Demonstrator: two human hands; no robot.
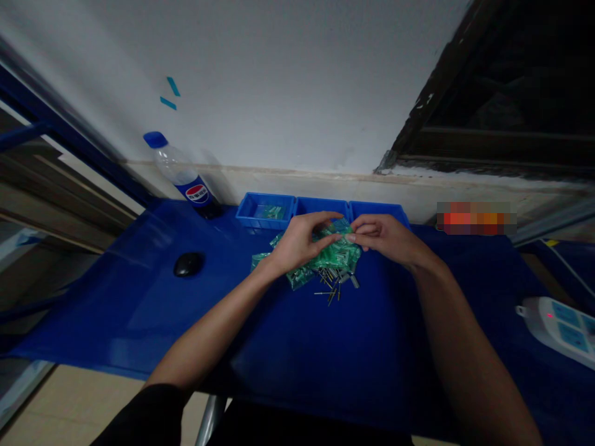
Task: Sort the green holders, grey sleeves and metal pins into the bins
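Partly hides a crinkled, translucent green plastic bag [341, 255] near slim metallic pins [331, 285] on the glossy blue worktop [325, 353]; pinches it with nearly closed fingers [359, 239] of the right hand [388, 240], slightly parted ones of the left hand [300, 240].

Below the left grip [300, 240] and right grip [388, 238], the blue counter [372, 353] carries green bags [300, 277] and loose metal pins [331, 286]; a bottle [198, 192] and small black object [186, 264] sit left of both, three blue trays [321, 204] just beyond, a white power strip [558, 322] well to the right.
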